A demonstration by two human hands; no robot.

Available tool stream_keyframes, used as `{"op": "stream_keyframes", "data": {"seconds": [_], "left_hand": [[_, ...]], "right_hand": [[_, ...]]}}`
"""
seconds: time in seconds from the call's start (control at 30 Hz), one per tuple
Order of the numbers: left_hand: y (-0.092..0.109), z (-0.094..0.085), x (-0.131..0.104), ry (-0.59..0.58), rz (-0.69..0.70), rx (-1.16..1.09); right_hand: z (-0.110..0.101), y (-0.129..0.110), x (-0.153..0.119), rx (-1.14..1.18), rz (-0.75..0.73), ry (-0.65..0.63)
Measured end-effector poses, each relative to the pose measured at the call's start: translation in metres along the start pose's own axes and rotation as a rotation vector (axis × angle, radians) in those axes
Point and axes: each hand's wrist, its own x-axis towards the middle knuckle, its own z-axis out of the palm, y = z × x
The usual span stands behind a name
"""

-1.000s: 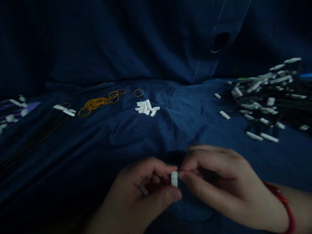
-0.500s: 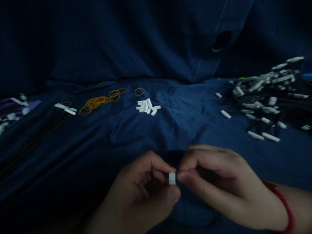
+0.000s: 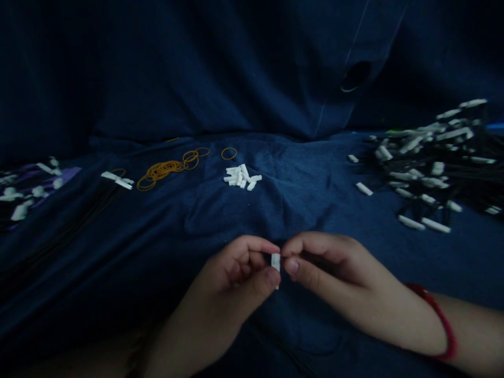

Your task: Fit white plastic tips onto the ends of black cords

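A small white plastic connector (image 3: pixel 276 261) stands between the thumb and index finger of my left hand (image 3: pixel 228 289), which grips it from the left. My right hand (image 3: pixel 350 278), with a red bracelet (image 3: pixel 441 320) at the wrist, has its thumb and index finger closed in a pinch right beside the connector. What those right fingertips hold is too small and dark to make out. Farther back on the cloth lies a small pile of white connectors (image 3: pixel 241 177).
Orange rubber bands (image 3: pixel 165 168) lie back left, and a single rubber band (image 3: pixel 229 153) lies behind the pile. Black wires with white connector ends (image 3: pixel 429 181) heap up at right. More white-ended wires (image 3: pixel 27 194) and a black wire bundle (image 3: pixel 74 220) lie left. Dark blue cloth (image 3: pixel 299 194) spreads beneath.
Both hands have risen a little in view, with the connector still in the left fingers. The left thumb now covers more of the connector's lower part. The whole view has shifted slightly.
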Motion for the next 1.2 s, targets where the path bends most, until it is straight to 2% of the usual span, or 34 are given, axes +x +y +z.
{"op": "stream_keyframes", "data": {"seconds": [0.07,0.17,0.23,0.3,0.47,0.57,0.7,0.77,0.87,1.03,1.2], "left_hand": [[-0.002,0.0,0.0,0.001,0.037,-0.02],[-0.003,0.0,0.0,0.026,0.043,-0.029],[-0.001,0.0,-0.003,0.006,0.011,0.032],[0.002,0.001,-0.008,-0.071,0.011,0.165],[0.008,0.004,-0.02,-0.2,0.117,0.572],[0.004,0.005,-0.017,-0.213,0.055,0.469],[-0.002,0.005,-0.006,-0.204,-0.084,0.072],[-0.002,0.005,-0.001,-0.214,-0.099,-0.027],[0.001,0.003,0.002,-0.198,-0.083,-0.027],[0.004,-0.001,0.003,-0.155,-0.095,-0.046],[0.004,-0.001,0.006,-0.131,-0.12,-0.1]], "right_hand": [[-0.002,0.001,0.002,0.09,0.052,0.045],[-0.012,0.002,0.008,0.273,0.133,0.234],[-0.025,-0.001,0.012,0.396,0.12,0.379],[-0.04,-0.006,0.016,0.459,0.07,0.486],[-0.072,-0.016,0.018,0.503,-0.016,0.591],[-0.08,-0.014,0.018,0.5,-0.027,0.62],[-0.073,-0.005,0.02,0.451,0.028,0.608],[-0.062,-0.002,0.019,0.397,0.064,0.589],[-0.042,0.0,0.015,0.297,0.104,0.513],[-0.015,0.002,0.004,0.223,0.163,0.264],[-0.006,0.005,0.002,0.409,0.214,0.129]]}}
